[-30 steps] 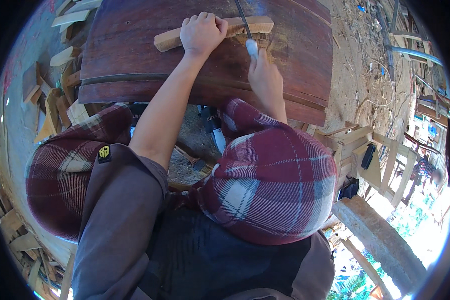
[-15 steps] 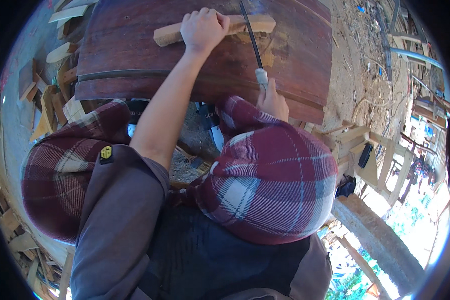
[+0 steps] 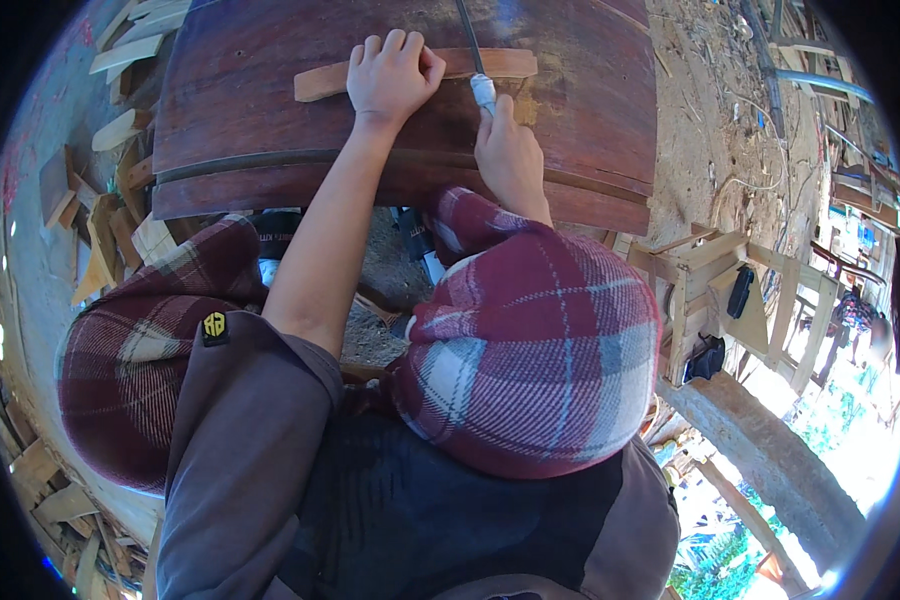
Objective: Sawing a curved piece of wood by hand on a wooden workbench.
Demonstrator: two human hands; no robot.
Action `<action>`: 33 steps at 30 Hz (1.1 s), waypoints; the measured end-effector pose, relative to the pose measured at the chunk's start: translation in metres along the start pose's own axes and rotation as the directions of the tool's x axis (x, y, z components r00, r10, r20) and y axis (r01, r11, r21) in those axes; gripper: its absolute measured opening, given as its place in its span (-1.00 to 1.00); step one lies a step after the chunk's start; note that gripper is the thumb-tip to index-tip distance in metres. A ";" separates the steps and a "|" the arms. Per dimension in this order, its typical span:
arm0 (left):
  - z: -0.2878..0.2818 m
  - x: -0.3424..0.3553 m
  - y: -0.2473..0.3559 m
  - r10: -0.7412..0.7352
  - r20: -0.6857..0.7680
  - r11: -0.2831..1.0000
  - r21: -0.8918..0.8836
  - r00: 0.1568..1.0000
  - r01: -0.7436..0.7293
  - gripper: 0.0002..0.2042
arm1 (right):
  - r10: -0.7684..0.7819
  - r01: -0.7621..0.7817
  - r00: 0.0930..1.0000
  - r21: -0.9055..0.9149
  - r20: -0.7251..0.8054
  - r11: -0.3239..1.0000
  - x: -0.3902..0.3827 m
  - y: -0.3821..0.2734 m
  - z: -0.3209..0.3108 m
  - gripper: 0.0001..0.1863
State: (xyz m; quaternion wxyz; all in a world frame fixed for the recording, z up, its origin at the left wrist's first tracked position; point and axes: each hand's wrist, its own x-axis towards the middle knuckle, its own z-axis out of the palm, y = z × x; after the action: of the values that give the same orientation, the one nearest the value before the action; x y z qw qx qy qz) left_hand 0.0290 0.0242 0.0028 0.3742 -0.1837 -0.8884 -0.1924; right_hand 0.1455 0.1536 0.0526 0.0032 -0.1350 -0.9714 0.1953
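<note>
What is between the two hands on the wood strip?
In the head view, between the left hand and the right hand lies a short bare stretch of the wood strip, crossed by a thin dark tool with a pale collar.
</note>
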 end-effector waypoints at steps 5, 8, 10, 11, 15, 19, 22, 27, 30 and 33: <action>-0.003 -0.001 0.002 0.005 -0.016 1.000 -0.013 1.000 -0.005 -0.88 | 0.012 -0.009 1.000 0.125 -0.022 0.992 0.002 0.008 0.013 -0.77; -0.002 -0.004 0.001 -0.004 0.008 1.000 0.018 1.000 0.004 -0.88 | 0.014 -0.007 1.000 0.292 -0.023 0.957 0.000 0.010 0.011 -0.76; 0.000 -0.002 -0.001 -0.002 0.010 1.000 0.010 1.000 0.002 -0.86 | 0.010 -0.006 1.000 0.380 -0.009 0.925 -0.003 0.007 0.003 -0.75; 0.000 -0.001 -0.002 -0.002 0.013 1.000 0.013 1.000 0.002 -0.86 | 0.029 -0.029 1.000 0.337 0.006 0.941 -0.007 0.005 -0.002 -0.76; 0.007 0.009 -0.005 -0.015 0.039 1.000 0.003 0.999 0.015 -0.78 | 0.066 -0.072 0.997 0.148 0.047 0.986 -0.019 0.008 -0.006 -0.76; 0.010 0.015 -0.009 -0.009 0.029 1.000 0.003 1.000 0.009 -0.74 | 0.092 -0.097 0.995 0.159 0.043 0.983 -0.022 0.013 -0.001 -0.76; 0.011 0.018 -0.009 -0.041 0.064 0.999 0.020 0.997 0.039 -0.71 | 0.092 -0.098 0.995 0.163 0.046 0.982 -0.024 0.010 -0.003 -0.75; 0.011 0.024 -0.009 -0.062 0.127 0.998 0.026 0.990 0.059 -0.65 | 0.123 -0.133 0.989 0.129 0.083 0.983 -0.029 0.008 -0.009 -0.77; 0.015 0.027 -0.011 -0.061 0.100 0.998 0.028 0.993 0.058 -0.62 | 0.113 -0.119 0.988 0.055 0.101 0.991 -0.035 0.011 -0.018 -0.77; 0.013 0.030 -0.012 -0.108 0.170 0.993 0.056 0.979 0.100 -0.61 | 0.143 -0.142 0.977 -0.017 0.156 0.990 -0.043 0.012 -0.031 -0.78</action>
State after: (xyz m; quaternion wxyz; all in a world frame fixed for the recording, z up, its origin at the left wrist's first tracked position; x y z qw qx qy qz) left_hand -0.0039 0.0253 0.0137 0.2893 -0.1440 -0.9302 -0.1741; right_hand 0.1920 0.1643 0.0784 -0.0874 -0.1884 -0.9570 0.2023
